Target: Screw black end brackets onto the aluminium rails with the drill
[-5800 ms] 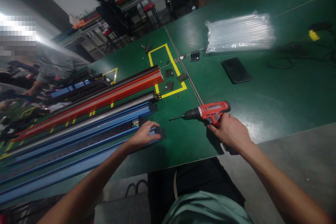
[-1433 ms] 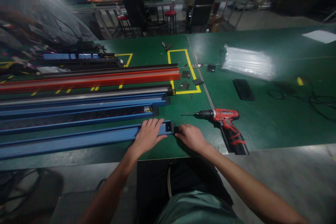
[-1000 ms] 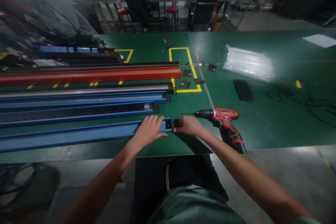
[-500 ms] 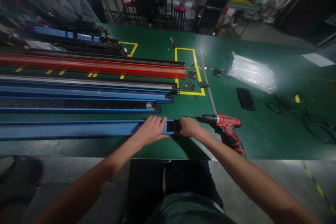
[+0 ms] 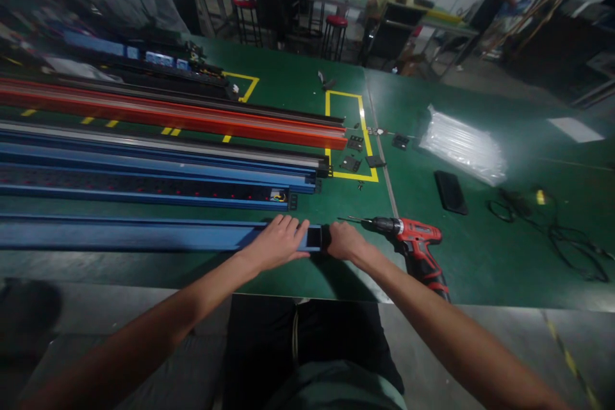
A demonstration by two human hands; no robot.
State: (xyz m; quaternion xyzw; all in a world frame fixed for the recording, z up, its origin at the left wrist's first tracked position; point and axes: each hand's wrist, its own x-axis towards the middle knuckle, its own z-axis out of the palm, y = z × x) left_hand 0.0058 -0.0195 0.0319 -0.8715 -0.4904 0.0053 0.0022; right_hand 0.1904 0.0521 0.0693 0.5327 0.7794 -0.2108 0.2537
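Observation:
A long blue channel (image 5: 125,235) lies along the front of the green table (image 5: 202,275). My left hand (image 5: 278,243) wraps over the channel near its right end, thumb on the near side. At that end my right hand (image 5: 344,241) has its fingers closed on a small black end piece (image 5: 326,238), which sits against the channel's opening. Just right of my right hand lies a red and black drill (image 5: 417,237), its bit pointing left.
Behind the channel lie more blue channels (image 5: 230,170) and an orange one (image 5: 269,132). Small black plates (image 5: 351,163) are scattered by yellow tape. To the right are a black phone-like slab (image 5: 450,191), a clear plastic bundle (image 5: 464,144) and cables (image 5: 571,237). People are across the room.
The view has shifted and tilted slightly. Both hands keep nearly the same place on the channel, and the black end piece looks about the same. A person at the back right shows more.

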